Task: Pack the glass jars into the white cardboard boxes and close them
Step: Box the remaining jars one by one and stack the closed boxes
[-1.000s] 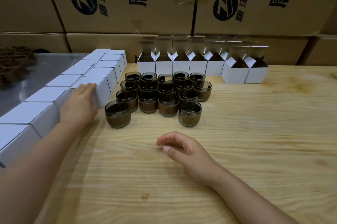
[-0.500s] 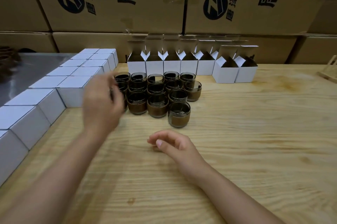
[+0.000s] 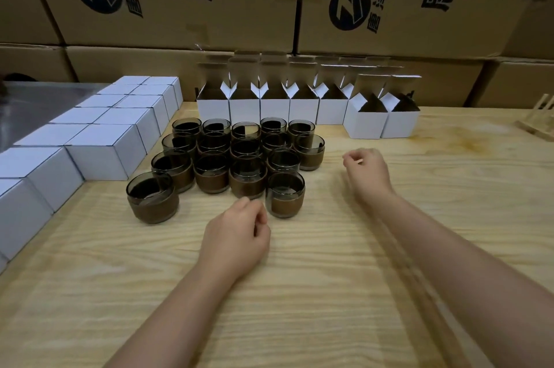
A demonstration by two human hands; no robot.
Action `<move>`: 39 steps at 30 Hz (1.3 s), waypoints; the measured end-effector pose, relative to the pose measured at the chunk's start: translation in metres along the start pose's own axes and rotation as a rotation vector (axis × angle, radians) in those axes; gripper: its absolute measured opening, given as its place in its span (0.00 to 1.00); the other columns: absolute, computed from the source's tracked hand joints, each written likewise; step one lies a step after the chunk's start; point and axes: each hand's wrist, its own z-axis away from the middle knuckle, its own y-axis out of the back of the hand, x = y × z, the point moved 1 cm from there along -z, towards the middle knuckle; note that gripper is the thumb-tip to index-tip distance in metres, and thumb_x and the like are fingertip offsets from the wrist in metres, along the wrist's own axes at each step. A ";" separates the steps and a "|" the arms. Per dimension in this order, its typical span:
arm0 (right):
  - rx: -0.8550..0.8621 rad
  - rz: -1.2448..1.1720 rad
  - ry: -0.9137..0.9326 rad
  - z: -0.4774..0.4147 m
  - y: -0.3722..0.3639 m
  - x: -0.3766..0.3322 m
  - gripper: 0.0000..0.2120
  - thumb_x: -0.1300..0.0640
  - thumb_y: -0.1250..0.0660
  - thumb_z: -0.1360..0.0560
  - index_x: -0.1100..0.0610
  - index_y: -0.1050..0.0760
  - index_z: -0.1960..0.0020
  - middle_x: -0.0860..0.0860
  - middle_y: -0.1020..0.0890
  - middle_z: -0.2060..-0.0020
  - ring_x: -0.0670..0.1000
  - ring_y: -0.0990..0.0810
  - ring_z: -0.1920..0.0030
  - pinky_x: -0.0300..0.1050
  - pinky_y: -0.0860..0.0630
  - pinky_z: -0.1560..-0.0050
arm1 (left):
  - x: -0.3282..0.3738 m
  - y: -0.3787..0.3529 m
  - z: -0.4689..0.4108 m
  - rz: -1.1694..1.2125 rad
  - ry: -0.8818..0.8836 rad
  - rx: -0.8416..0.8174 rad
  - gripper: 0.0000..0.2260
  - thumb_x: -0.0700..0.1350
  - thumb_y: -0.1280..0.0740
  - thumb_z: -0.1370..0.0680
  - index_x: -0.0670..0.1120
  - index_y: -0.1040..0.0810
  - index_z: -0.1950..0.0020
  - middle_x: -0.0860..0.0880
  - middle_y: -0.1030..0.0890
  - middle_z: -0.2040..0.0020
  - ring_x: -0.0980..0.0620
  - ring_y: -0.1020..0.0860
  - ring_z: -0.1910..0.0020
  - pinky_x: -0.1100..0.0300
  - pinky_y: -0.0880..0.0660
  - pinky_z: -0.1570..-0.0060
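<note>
The step in hand was judged to be taking up a fresh jar and box. The left hand (image 3: pixel 236 235) was empty, fingers loosely curled; the nearest glass jar (image 3: pixel 284 194) stood just beyond and right of it, untouched. The right hand (image 3: pixel 369 171), likewise loosely curled and empty, lay short of the open white boxes (image 3: pixel 367 123). The next move called for gripping that jar.

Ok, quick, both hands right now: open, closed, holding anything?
Left hand: open, fingers loosely curled, holding nothing, close to a glass jar.
Right hand: open, loosely curled, holding nothing, slightly blurred.
</note>
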 end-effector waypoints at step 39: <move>0.516 0.254 0.865 0.169 0.009 -0.073 0.17 0.52 0.33 0.27 0.60 0.33 0.69 0.55 0.29 0.71 0.56 0.29 0.69 0.49 0.32 0.70 | -0.001 0.009 0.002 0.551 -0.072 -0.023 0.26 0.66 0.51 0.27 0.45 0.27 0.57 0.51 0.21 0.63 0.57 0.25 0.64 0.52 0.27 0.58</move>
